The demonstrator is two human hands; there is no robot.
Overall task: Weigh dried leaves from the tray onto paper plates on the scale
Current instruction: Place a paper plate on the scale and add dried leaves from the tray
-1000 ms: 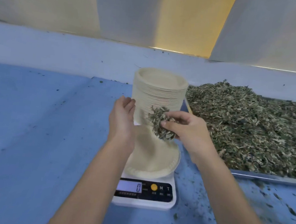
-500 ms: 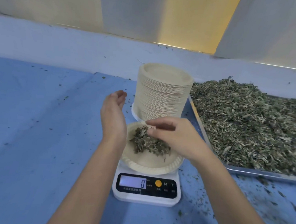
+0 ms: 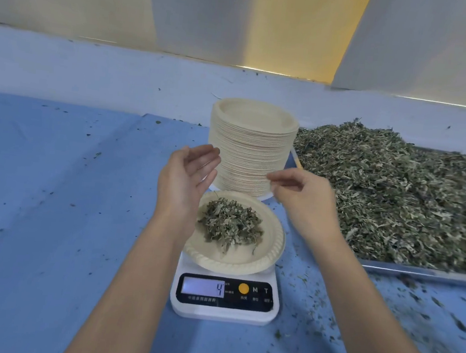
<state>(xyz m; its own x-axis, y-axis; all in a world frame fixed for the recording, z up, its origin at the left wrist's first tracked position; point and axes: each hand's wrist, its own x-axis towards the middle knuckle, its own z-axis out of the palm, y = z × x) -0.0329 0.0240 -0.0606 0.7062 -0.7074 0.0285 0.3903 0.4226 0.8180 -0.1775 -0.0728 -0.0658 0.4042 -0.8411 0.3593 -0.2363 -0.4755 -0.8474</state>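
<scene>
Dried green leaves heaped on round beige paper plate atop white digital scale. Above it, left hand spread open, right hand loosely curled, both empty. Heaped metal tray rightward, nearest the right hand.

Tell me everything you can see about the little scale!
The scale is small, flat and white, plastic by its look, with a black panel across its front. There a lit screen shows 4, beside a round orange button and the letters M and T. It sits level on the blue table cover. A paper plate holding dried leaves rests on top. The left hand and right hand hover above without touching it.
</scene>
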